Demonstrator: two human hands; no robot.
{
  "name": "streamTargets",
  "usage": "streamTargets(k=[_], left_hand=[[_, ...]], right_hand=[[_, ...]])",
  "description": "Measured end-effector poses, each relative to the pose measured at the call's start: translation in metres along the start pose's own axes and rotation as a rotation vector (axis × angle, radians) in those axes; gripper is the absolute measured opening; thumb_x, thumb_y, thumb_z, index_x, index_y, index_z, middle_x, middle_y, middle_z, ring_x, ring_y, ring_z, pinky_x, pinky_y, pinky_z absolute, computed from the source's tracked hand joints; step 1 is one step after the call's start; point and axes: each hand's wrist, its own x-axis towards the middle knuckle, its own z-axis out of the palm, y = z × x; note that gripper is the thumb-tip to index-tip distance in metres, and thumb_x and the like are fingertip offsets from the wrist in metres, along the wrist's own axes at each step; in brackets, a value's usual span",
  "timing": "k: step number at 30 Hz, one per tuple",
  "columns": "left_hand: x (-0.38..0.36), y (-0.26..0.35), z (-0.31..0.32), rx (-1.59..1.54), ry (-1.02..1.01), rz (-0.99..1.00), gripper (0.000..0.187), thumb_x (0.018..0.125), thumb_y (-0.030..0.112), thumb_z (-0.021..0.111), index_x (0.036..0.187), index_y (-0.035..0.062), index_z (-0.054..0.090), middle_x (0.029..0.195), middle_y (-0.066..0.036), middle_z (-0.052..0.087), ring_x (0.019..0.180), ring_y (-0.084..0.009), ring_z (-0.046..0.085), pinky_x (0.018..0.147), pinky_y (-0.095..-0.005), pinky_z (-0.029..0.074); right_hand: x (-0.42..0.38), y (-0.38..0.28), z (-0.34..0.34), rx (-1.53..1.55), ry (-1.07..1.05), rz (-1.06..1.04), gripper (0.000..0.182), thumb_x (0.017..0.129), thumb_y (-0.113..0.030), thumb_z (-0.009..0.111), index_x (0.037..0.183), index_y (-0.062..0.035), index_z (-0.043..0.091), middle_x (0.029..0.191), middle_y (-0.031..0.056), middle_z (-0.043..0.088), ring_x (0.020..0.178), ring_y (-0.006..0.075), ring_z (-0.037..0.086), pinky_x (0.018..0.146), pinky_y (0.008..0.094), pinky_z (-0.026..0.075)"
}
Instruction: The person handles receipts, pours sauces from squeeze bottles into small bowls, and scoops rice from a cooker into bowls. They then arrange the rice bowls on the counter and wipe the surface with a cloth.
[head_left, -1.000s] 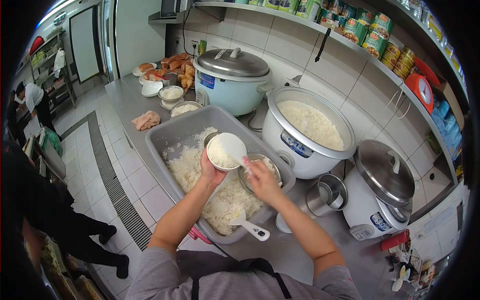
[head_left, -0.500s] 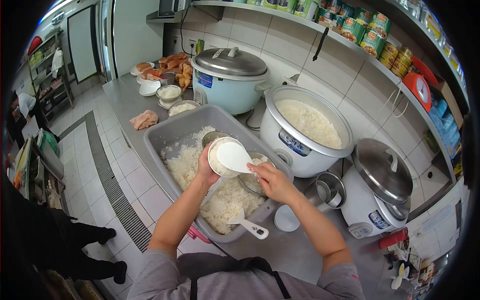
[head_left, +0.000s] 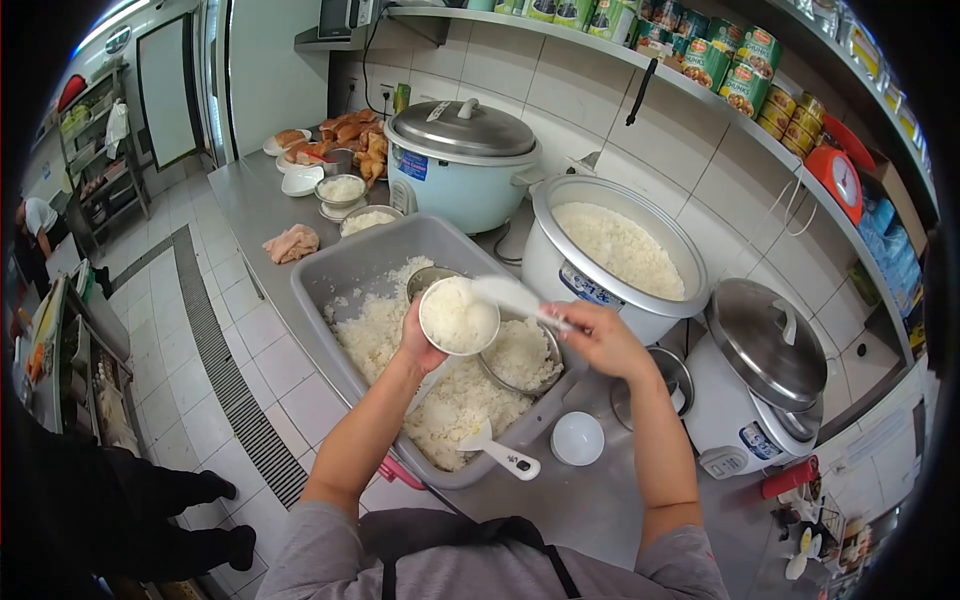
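Note:
My left hand (head_left: 421, 335) is wrapped round a small white bowl (head_left: 459, 316) heaped with cooked rice, above the big grey tub (head_left: 330, 262). My right hand (head_left: 603, 340) grips the handle of a white rice paddle (head_left: 512, 296), which is smeared by motion beside the bowl's right rim. Loose rice (head_left: 455, 410) lies in the tub under both hands. A metal bowl of rice (head_left: 527, 356) sits in the tub, and another metal bowl (head_left: 432, 275) is partly hidden behind the white bowl. A second paddle (head_left: 512, 459) rests across the tub's near edge.
An open cooker of rice (head_left: 620, 245) stands beyond the tub, between two lidded cookers (head_left: 462, 165) (head_left: 767, 345). On the counter are an empty white bowl (head_left: 578, 438), a metal pot (head_left: 672, 380), and roast poultry (head_left: 370, 150). A person's dark legs (head_left: 185, 510) show at left.
My right hand has moved right and slightly up, drawing the paddle off the bowl. The rice mound, covered by the paddle before, now shows. My left hand has shifted little.

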Motion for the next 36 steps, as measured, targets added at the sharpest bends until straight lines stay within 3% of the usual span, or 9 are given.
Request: streamTargets(k=[2,4,8,9,20,23,25,34,36], left_hand=[[-0.001,-0.005,0.001,0.04,-0.006,-0.024,0.051,0.087,0.043,0.031,0.12,0.0083,0.047,0.121,-0.011,0.051,0.11,-0.0284,0.05,0.092,-0.0436,0.041],[-0.003,-0.005,0.003,0.042,-0.042,-0.1,0.05,0.087,0.042,0.031,0.12,0.0081,0.048,0.12,-0.012,0.051,0.108,-0.0285,0.051,0.092,-0.0429,0.041],[-0.004,-0.001,0.004,0.075,-0.041,-0.037,0.052,0.087,0.043,0.03,0.121,0.0084,0.047,0.12,-0.012,0.052,0.109,-0.0287,0.051,0.092,-0.0432,0.041],[-0.004,-0.002,0.003,0.046,-0.023,-0.057,0.053,0.087,0.044,0.03,0.122,0.0086,0.047,0.12,-0.012,0.051,0.109,-0.0293,0.05,0.092,-0.0438,0.041],[-0.011,0.002,0.015,0.003,0.09,-0.153,0.057,0.087,0.048,0.025,0.122,0.0099,0.046,0.122,-0.013,0.049,0.111,-0.0313,0.049,0.092,-0.0469,0.04],[-0.002,0.001,0.001,-0.026,0.049,-0.064,0.054,0.087,0.046,0.029,0.12,0.0082,0.047,0.12,-0.013,0.051,0.108,-0.0298,0.051,0.09,-0.0451,0.043],[0.002,0.002,-0.004,0.035,0.052,-0.029,0.052,0.087,0.045,0.032,0.118,0.007,0.049,0.117,-0.013,0.053,0.106,-0.0288,0.053,0.089,-0.0434,0.044],[-0.001,0.004,0.001,0.093,0.049,-0.057,0.049,0.086,0.043,0.038,0.11,0.0041,0.054,0.108,-0.013,0.058,0.098,-0.027,0.057,0.086,-0.0391,0.045],[0.0,0.003,-0.003,0.119,0.066,-0.071,0.049,0.086,0.043,0.038,0.11,0.0041,0.054,0.108,-0.013,0.058,0.099,-0.0267,0.057,0.087,-0.0391,0.045]], right_hand=[[0.015,-0.013,-0.006,0.062,0.017,0.129,0.035,0.079,-0.002,0.053,0.114,-0.0076,0.055,0.092,0.0073,0.059,0.074,0.0146,0.054,0.068,0.0266,0.045],[0.027,-0.004,0.004,0.028,-0.068,0.12,0.035,0.077,-0.004,0.054,0.111,-0.0076,0.057,0.103,0.0149,0.059,0.09,0.0253,0.058,0.078,0.0315,0.044],[0.012,-0.009,0.041,-0.118,-0.086,-0.177,0.032,0.08,-0.006,0.049,0.112,-0.0069,0.054,0.101,0.0158,0.058,0.086,0.0299,0.057,0.076,0.0344,0.045],[0.009,-0.01,0.043,-0.126,-0.086,-0.156,0.039,0.077,0.0,0.052,0.115,-0.0077,0.054,0.09,0.0111,0.056,0.076,0.0219,0.054,0.069,0.0282,0.044],[0.015,-0.002,0.05,-0.505,0.088,-0.304,0.048,0.074,0.002,0.051,0.116,-0.0205,0.054,0.086,0.013,0.056,0.079,0.0267,0.056,0.065,0.0326,0.045],[0.032,0.007,0.031,-0.281,0.111,-0.275,0.043,0.076,-0.001,0.053,0.117,-0.0123,0.053,0.084,0.0104,0.057,0.067,0.0214,0.057,0.061,0.028,0.046],[0.042,0.01,0.006,-0.278,0.327,0.052,0.039,0.079,-0.004,0.053,0.118,-0.0056,0.051,0.078,0.0086,0.059,0.062,0.0148,0.055,0.058,0.0271,0.045],[0.054,0.017,0.017,-0.068,-0.096,0.144,0.03,0.084,-0.013,0.049,0.113,-0.0069,0.056,0.076,0.0065,0.062,0.062,0.0132,0.055,0.061,0.027,0.045],[0.059,0.011,0.018,-0.238,-0.118,-0.191,0.031,0.082,-0.013,0.052,0.112,-0.0076,0.056,0.078,0.0105,0.061,0.063,0.0198,0.057,0.062,0.0288,0.045]])
